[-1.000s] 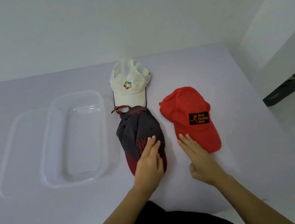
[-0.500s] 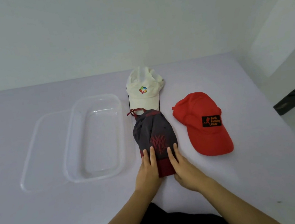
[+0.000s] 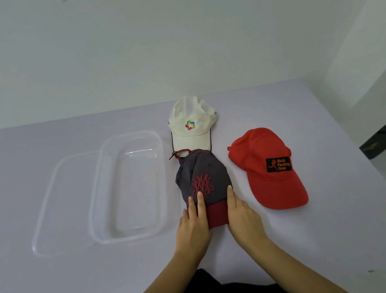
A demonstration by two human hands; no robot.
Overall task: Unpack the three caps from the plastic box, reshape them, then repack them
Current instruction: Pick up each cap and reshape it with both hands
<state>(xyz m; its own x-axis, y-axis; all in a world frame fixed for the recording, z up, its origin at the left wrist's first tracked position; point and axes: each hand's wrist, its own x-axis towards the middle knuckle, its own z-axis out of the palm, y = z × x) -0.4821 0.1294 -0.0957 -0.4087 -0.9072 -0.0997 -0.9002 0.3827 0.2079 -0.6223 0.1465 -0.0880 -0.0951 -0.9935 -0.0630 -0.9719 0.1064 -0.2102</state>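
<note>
Three caps lie on the pale purple table (image 3: 58, 289). A grey cap with a dark red brim (image 3: 202, 177) is in the middle, brim toward me. My left hand (image 3: 194, 223) lies flat on the brim's left side and my right hand (image 3: 242, 216) on its right side, fingers stretched onto the crown. A white cap (image 3: 190, 126) sits behind it, its brim partly under the grey cap. A red cap (image 3: 268, 168) with a black patch lies to the right. The clear plastic box (image 3: 128, 187) stands to the left with nothing in it.
The box's clear lid (image 3: 58, 205) lies flat beside the box on its left, partly under it. The table's right edge (image 3: 373, 163) drops to the floor. A white wall runs along the far side.
My right hand left the red cap's brim and joined my left on the grey cap. Both hands then spread apart to the brim's two sides. The view shifted, so everything sits further right.
</note>
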